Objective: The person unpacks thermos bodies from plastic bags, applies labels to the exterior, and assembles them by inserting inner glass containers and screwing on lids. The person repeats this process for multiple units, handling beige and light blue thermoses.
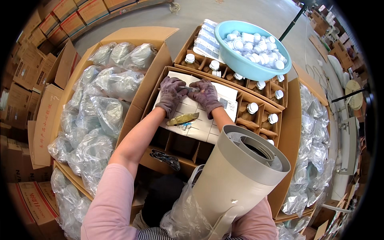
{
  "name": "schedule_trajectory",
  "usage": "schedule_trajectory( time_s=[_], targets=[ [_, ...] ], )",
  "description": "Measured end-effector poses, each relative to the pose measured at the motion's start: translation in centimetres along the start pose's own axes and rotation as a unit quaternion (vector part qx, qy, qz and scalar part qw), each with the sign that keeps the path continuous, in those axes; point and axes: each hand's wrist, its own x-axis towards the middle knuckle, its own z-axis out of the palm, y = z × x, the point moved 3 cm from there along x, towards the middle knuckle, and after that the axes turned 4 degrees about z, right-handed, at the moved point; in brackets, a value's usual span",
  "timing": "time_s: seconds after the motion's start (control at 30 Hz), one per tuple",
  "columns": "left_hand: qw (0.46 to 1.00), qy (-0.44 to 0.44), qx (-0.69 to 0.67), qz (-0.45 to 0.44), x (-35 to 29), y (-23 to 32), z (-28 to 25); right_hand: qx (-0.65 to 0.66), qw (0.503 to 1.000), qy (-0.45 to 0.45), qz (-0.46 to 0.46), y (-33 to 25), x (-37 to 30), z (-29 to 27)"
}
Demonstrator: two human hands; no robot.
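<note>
My left hand (171, 94) and my right hand (205, 96), both in purple-grey knit gloves, meet over white sheets (202, 122) lying on a divided carton. Their fingers are closed around a small greyish piece (189, 89), mostly hidden, whose kind I cannot make out. On the sheets just below the hands rests a yellow-handled knife (182, 119). A large beige cylinder (224, 180) with a grey collar and a handle leans near my body beside my right arm, partly in a clear plastic bag (186, 214).
A light-blue basin (220, 38) of white caps sits on a divided carton (188, 74) of white-capped bottles (252, 108). Open boxes of plastic-wrapped items (108, 86) flank me. A dark bundled cord (165, 159) lies at the near carton edge.
</note>
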Motion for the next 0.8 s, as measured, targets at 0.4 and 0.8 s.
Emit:
schedule_trajectory(
  time_s=[0.4,0.8],
  targets=[
    [0.994,0.074,-0.001,0.08,0.1,1.0,-0.4,0.009,1.0,0.002,0.014,0.1,0.2,0.3],
    [0.926,0.004,-0.345,-0.151,-0.4,1.6,-2.3,-0.025,0.997,-0.038,-0.067,0.7,0.0,-0.7]
  ],
)
